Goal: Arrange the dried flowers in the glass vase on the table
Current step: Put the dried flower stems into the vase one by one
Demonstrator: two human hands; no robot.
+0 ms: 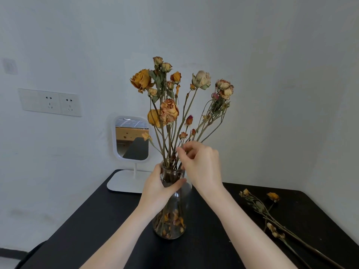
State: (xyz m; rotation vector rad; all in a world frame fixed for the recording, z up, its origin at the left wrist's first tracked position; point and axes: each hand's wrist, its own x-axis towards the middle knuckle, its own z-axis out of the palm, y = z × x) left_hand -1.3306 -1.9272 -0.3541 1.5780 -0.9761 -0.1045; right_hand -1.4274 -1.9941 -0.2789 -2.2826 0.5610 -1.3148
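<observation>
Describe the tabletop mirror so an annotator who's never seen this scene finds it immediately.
Start at the black table and go to its back left corner by the wall. The mirror stands there behind the glass vase, left of the stems. It's the only white thing on the table.

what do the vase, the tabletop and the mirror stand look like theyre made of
Vase: clear glass, since stems and fallen petals show through it. Tabletop: matte black, no glare; could be painted wood or laminate. Mirror stand: smooth white, probably plastic or coated metal.
</observation>
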